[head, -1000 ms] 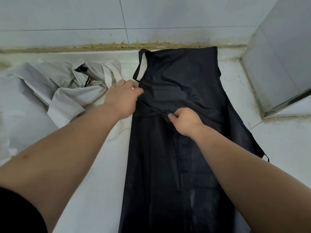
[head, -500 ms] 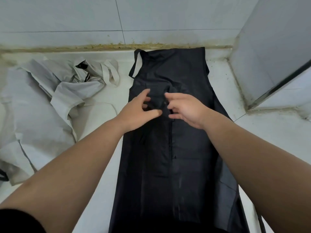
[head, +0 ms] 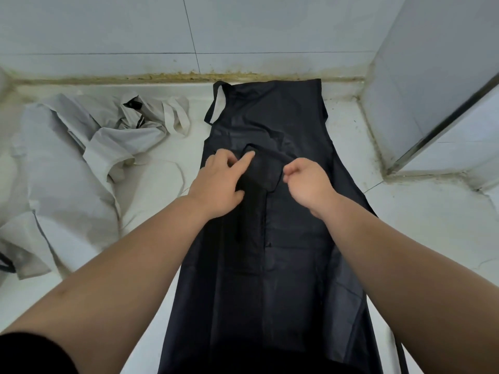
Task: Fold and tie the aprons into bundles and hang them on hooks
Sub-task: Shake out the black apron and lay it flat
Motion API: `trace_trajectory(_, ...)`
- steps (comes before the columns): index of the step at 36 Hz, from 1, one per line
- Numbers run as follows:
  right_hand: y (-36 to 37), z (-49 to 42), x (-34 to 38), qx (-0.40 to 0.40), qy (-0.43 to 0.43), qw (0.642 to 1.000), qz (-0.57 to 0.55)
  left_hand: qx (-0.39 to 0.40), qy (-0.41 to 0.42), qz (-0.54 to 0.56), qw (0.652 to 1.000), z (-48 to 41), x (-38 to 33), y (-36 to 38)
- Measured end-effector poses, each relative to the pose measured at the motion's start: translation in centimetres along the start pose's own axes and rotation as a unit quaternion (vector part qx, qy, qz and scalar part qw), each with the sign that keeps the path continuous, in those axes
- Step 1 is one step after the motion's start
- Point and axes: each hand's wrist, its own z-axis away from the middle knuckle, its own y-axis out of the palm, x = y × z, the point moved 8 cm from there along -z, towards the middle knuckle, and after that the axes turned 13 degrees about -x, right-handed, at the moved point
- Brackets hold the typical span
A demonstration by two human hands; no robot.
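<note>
The black apron [head: 291, 265] lies flat and lengthwise on the white table [head: 432, 225] in front of me. Its bib end reaches the tiled wall [head: 108, 28] and its skirt runs down past the bottom edge of my view. Its neck strap [head: 214, 103] loops out at the far left corner. My left hand [head: 218, 182] rests on the middle of the apron. The forefinger is stretched out over a raised fold [head: 263, 171] of the black cloth, the thumb is pressed in at the fold's near side so that I hold it between the two, and the other fingers are bent. My right hand [head: 307, 182] sits just beside that fold on its right, apart from the left hand. Its fingers are curled in and the fingertips are at the fold's edge, but I cannot tell whether they pinch any cloth. To my left on the table, a rumpled heap of grey aprons [head: 70, 168] lies well apart from the black one, with pale straps trailing toward it. A pale panel [head: 437, 76] with a dark metal edge stands at the far right.
</note>
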Motion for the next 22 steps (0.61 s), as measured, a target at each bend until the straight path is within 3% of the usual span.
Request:
trace_trajectory(7, -3.6, -0.4, -1.8, -0.071, -0.023, 0.979, 0.190, 0.091, -0.013, 0.065, 0.994, 0.3, -2.6, 3.2)
trace_trajectory(10, -5.6, -0.7, -4.3, -0.069, 0.028, 0.961, 0.265, 0.112, -0.027, 0.060, 0.991, 0.8, -3.0, 4.2)
trace_trajectory(14, -7.0, -0.9, -8.0, -0.004, 0.119, 0.961, 0.248, 0.111, -0.065, 0.037, 0.991, 0.9, -2.9, 4.5)
trace_trajectory(17, -7.4, -1.1, -8.5, 0.038, 0.110, 0.958, 0.261, 0.119, -0.085, 0.037, 0.989, 1.0, -3.2, 4.7)
trace_trajectory(22, -6.8, -0.9, -7.6, 0.073, 0.097, 0.979, 0.164, 0.138, -0.121, 0.068, 0.981, 1.3, -4.0, 5.3)
